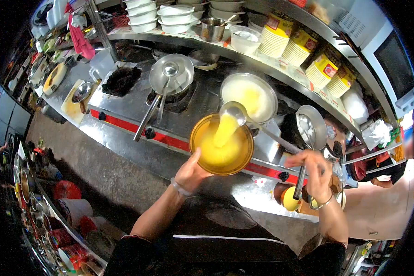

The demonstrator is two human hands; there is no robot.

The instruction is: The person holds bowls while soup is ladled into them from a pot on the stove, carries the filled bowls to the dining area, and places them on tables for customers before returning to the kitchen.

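My left hand [191, 174] is wrapped round the near left side of an amber bowl [197, 129], held above the stove's front edge. In my right hand [315, 174] is the long handle of a metal ladle [233, 109], tipped over the bowl's far rim. Yellow soup [226, 131] streams from the ladle into the bowl, which has yellow liquid in it. Just behind stands a pot [275, 106] of pale, frothy liquid, yellow in the middle. The fingers of my right hand are slightly blurred.
A wok [183, 73] with a ladle inside sits on the left burner. Another pan [309, 120] stands right, its handle near my right hand. Stacked white bowls [141, 17] and paper tubs [275, 40] line the shelf. A yellow-topped container [290, 198] is at the front right.
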